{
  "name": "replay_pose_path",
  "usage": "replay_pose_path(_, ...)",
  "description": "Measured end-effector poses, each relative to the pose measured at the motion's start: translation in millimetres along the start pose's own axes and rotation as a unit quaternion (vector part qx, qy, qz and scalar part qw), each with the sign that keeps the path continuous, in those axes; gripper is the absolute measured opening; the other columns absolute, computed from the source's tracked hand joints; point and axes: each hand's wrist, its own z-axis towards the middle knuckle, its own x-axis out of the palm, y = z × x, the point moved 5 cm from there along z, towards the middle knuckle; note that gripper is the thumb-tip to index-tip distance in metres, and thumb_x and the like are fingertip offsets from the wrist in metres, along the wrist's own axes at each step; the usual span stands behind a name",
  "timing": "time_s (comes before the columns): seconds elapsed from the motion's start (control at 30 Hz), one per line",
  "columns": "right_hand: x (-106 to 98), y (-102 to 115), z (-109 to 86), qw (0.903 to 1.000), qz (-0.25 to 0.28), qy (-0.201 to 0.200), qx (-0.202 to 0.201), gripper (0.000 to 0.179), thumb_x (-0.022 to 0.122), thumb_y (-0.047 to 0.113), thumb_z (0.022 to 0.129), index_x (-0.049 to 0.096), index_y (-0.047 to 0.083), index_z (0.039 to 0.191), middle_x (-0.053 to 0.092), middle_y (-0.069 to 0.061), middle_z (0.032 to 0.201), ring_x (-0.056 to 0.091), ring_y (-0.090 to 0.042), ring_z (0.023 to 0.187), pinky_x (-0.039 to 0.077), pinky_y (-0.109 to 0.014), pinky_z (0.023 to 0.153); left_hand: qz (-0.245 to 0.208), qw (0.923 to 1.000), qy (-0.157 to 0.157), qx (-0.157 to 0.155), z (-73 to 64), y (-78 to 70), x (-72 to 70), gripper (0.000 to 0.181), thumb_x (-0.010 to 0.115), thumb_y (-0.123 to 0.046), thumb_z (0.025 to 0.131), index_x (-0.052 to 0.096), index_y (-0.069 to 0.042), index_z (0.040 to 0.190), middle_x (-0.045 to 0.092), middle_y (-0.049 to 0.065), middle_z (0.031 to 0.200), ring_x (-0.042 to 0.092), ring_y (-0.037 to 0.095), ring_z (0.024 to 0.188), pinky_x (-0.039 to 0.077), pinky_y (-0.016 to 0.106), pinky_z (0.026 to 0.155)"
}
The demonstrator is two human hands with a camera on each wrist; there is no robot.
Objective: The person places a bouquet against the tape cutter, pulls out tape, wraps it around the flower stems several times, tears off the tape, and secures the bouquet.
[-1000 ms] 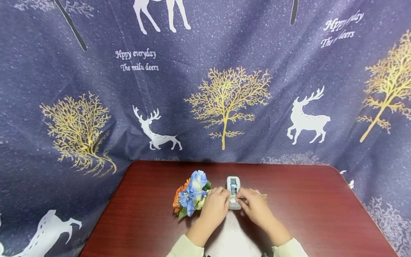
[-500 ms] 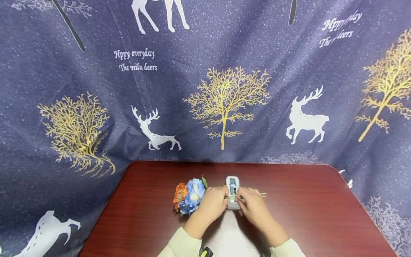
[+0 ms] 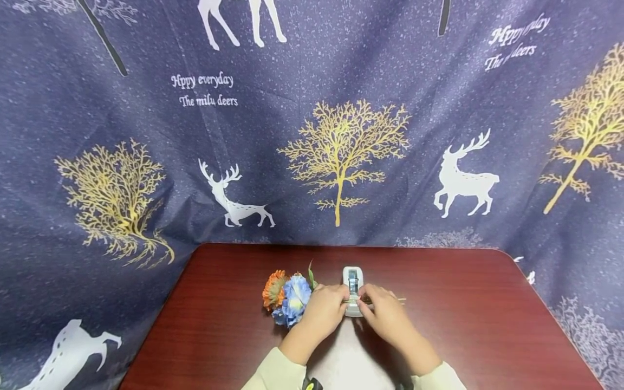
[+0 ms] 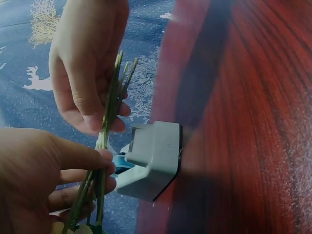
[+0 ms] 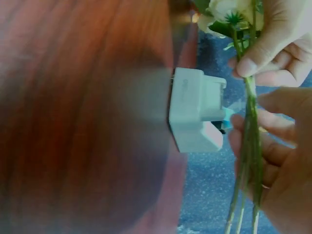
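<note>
A bouquet of artificial-looking flowers lies sideways, with an orange flower point(image 3: 274, 290) and a blue flower point(image 3: 296, 299) at its left end. My left hand point(image 3: 325, 306) pinches the green stems point(image 4: 111, 109) between thumb and fingers just below the blooms. Further along the stems, my right hand point(image 3: 385, 311) holds them with its thumb in front and fingers behind. A shiny, pale band of clear tape point(image 5: 250, 87) shows on the stems between the two hands. Close beside the stems is a light grey tape dispenser point(image 3: 353, 277), its blue roll partly hidden. A cream flower point(image 5: 226, 10) shows in the right wrist view.
The dispenser stands on a dark red wooden table point(image 3: 458, 303). Behind the table hangs a dark blue cloth point(image 3: 302, 70) printed with white deer and golden trees.
The bouquet has turned about its stems: the orange flower has come up beside the blue one, and a leaf now points upward. Both hands stay nearly in place over the dispenser.
</note>
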Motion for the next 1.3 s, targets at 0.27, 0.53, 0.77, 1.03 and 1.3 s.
replay_pose_path(0.27,-2,2,3.8,0.9979,-0.016,0.057,0.028,0.005,0.073,0.015,0.089,0.068,0.013,0.09,0.072,-0.006,0.094,0.069,-0.03,0.095,0.052,-0.051,0.094,0.005,0.9999,-0.001,-0.01,0.6,-3.1,1.9,0.017,0.078,-0.02,0.084,0.06,-0.02,0.084,0.07,-0.007,0.081,0.068,0.012,0.077,0.047,0.027,0.076)
replay_pose_path(0.53,-2,2,5.7,0.9961,-0.024,0.078,0.035,0.009,0.075,0.016,0.088,0.066,0.016,0.088,0.073,-0.005,0.092,0.071,-0.028,0.092,0.051,-0.051,0.092,-0.034,0.9986,0.011,-0.039,-1.6,-2.8,4.0,0.009,0.076,-0.017,0.085,0.068,-0.017,0.09,0.072,-0.003,0.087,0.067,0.015,0.08,0.044,0.027,0.072)
replay_pose_path(0.77,-3,3,6.7,0.9966,-0.026,0.069,0.037,0.01,0.075,0.015,0.087,0.065,0.016,0.086,0.074,-0.003,0.086,0.072,-0.025,0.085,0.051,-0.048,0.088,-0.045,0.9976,-0.022,-0.046,-1.7,-2.6,5.6,0.012,0.076,-0.016,0.082,0.064,-0.018,0.083,0.073,-0.006,0.081,0.063,0.014,0.076,0.039,0.025,0.07)
replay_pose_path(1.03,-1,1,5.7,0.9966,-0.009,0.072,0.04,0.014,0.076,0.016,0.086,0.062,0.018,0.085,0.073,-0.002,0.083,0.07,-0.024,0.076,0.055,-0.044,0.073,-0.055,0.9965,-0.03,-0.055,-3.3,-3.2,5.4,0.015,0.079,-0.014,0.079,0.065,-0.017,0.083,0.074,-0.006,0.08,0.061,0.014,0.072,0.037,0.025,0.069)
replay_pose_path(1.3,5,-4,3.8,0.9952,0.004,0.089,0.04,0.015,0.075,0.017,0.087,0.062,0.023,0.085,0.071,0.003,0.08,0.065,-0.016,0.072,0.054,-0.038,0.071,-0.053,0.997,0.005,-0.057,-4.4,-2.0,11.3,0.014,0.078,-0.015,0.08,0.065,-0.018,0.084,0.074,-0.006,0.081,0.062,0.014,0.074,0.039,0.026,0.072)
